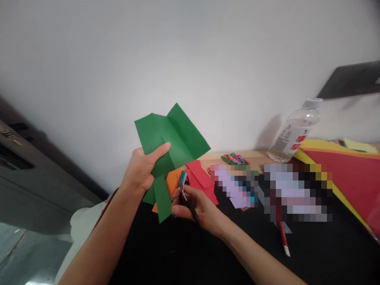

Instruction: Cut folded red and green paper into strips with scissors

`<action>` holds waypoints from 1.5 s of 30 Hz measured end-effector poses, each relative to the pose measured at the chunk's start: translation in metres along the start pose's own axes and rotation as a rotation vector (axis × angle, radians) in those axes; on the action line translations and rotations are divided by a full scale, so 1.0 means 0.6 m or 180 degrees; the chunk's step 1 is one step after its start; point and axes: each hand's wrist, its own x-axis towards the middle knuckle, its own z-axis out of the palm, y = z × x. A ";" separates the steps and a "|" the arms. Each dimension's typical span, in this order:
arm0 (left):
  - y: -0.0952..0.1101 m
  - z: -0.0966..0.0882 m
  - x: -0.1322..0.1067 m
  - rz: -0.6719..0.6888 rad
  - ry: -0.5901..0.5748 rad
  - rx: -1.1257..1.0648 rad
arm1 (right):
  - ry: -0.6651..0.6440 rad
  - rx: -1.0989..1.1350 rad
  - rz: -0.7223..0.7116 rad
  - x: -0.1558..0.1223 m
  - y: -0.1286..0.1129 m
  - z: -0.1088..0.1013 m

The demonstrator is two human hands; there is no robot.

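My left hand (145, 166) grips a creased sheet of green paper (175, 136) raised above the table, its thumb lying across the front. In my right hand (198, 208) is a pair of scissors (182, 194), blades pointing up and a little left, apart from the raised sheet. A green paper strip (162, 200) lies just left of the scissors, over other coloured pieces. Behind the blades sits folded orange paper (172, 182). Red paper pieces (200, 178) lie to the right of it.
A clear bottle (297, 130) with a white cap stands near the wall. Large red sheets (350, 178) edged by yellow ones lie at the right. A red pen-like tool (282, 233) rests on the black surface (237, 241). Small colourful pieces (235, 159) lie at the back; pixelation hides some things.
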 end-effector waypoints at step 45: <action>-0.031 0.016 -0.017 -0.0066 -0.0179 0.0441 | 0.0111 0.0002 -0.0047 -0.001 -0.016 0.000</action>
